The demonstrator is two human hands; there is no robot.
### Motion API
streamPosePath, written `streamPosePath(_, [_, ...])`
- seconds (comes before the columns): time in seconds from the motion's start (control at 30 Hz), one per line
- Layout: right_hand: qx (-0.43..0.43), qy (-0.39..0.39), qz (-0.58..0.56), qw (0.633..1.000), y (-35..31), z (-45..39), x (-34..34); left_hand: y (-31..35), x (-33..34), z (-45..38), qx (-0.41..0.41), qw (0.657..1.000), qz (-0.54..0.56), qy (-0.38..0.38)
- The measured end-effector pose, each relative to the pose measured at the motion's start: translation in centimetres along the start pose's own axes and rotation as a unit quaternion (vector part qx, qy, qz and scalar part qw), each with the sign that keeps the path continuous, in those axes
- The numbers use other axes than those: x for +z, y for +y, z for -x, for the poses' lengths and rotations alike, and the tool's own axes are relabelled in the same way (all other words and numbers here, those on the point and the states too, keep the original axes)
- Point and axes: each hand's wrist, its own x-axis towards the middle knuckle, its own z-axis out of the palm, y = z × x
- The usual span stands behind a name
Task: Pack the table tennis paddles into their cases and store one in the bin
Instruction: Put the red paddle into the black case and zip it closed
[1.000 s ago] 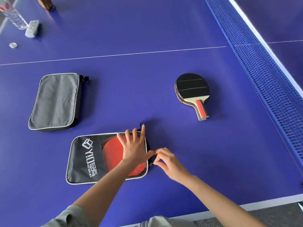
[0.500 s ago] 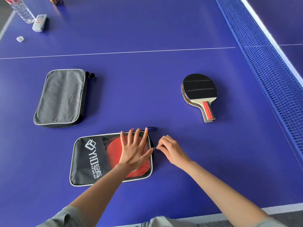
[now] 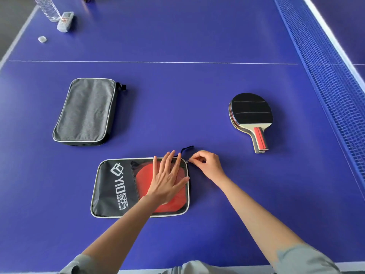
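Note:
A black printed case (image 3: 115, 187) lies near the table's front edge, with a red paddle (image 3: 144, 175) showing through its clear window. My left hand (image 3: 167, 179) presses flat on that window with fingers spread. My right hand (image 3: 207, 165) pinches the zipper pull (image 3: 187, 161) at the case's far right corner. A grey case (image 3: 86, 111) lies to the far left, lying flat. A second paddle (image 3: 251, 115), black face up with a red and wood handle, lies on the right.
The blue table (image 3: 177, 95) carries a net (image 3: 331, 86) along its right side. A water bottle (image 3: 48, 8), a small grey block (image 3: 65, 21) and a bottle cap (image 3: 42, 39) stand at the far left corner.
My right hand has drawn the zipper pull from the case's right side up to its far right corner. My left hand stays pressed on the window.

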Motion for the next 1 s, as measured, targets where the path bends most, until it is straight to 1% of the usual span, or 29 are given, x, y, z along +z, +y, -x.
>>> streamPosePath(0.07, [0.007, 0.05, 0.005, 0.999, -0.9, 1.2, 0.7, -1.6, -0.8, 1.2, -0.009, 0.999, 0.041, 0.034])
streamPosePath(0.13, [-0.029, 0.088, 0.055, 0.994, -2.1, 3.4, 2.5, -3.8, -1.3, 3.0, -0.05, 0.996, 0.03, 0.075])
streamPosePath(0.17, [-0.057, 0.095, 0.087, 0.99, -2.7, 4.6, 3.7, -5.0, -1.4, 3.9, -0.077, 0.993, 0.02, 0.083])
streamPosePath(0.23, [-0.117, 0.075, 0.164, 0.977, -3.8, 6.5, 6.5, -6.9, -1.6, 5.4, -0.127, 0.989, 0.013, 0.07])
streamPosePath(0.27, [-0.144, 0.048, 0.205, 0.967, -4.1, 7.1, 7.7, -7.4, -1.6, 5.9, -0.14, 0.989, 0.007, 0.055])
streamPosePath(0.3, [-0.16, 0.012, 0.24, 0.957, -4.2, 7.5, 8.8, -7.7, -1.4, 6.2, -0.143, 0.989, -0.008, 0.044])
streamPosePath(0.37, [-0.159, -0.049, 0.311, 0.936, -3.9, 7.9, 10.0, -7.7, -1.0, 6.3, -0.14, 0.989, -0.04, 0.038])
streamPosePath(0.43, [-0.167, -0.047, 0.386, 0.906, -3.1, 7.9, 10.1, -7.2, -0.8, 6.1, -0.152, 0.986, -0.045, 0.047])
streamPosePath(0.47, [-0.168, -0.042, 0.405, 0.898, -2.9, 7.9, 10.0, -7.0, -0.8, 5.8, -0.157, 0.985, -0.047, 0.05])
streamPosePath(0.63, [-0.161, -0.034, 0.431, 0.887, -2.2, 6.2, 8.9, -6.6, -1.2, 3.9, -0.144, 0.988, -0.031, 0.04])
streamPosePath(0.7, [-0.174, -0.056, 0.444, 0.877, -2.0, 5.4, 8.1, -7.4, -1.7, 3.1, -0.13, 0.991, -0.012, 0.029])
streamPosePath(0.77, [-0.179, -0.07, 0.456, 0.869, -2.1, 4.9, 7.8, -8.5, -2.0, 2.8, -0.102, 0.994, -0.021, 0.018])
streamPosePath(0.83, [-0.17, -0.078, 0.451, 0.873, -2.6, 5.0, 8.2, -9.2, -2.2, 3.3, -0.092, 0.995, -0.04, 0.009])
streamPosePath(1.0, [-0.137, -0.082, 0.445, 0.881, -4.9, 6.1, 11.9, -11.2, -2.7, 5.3, -0.105, 0.993, -0.058, 0.022])
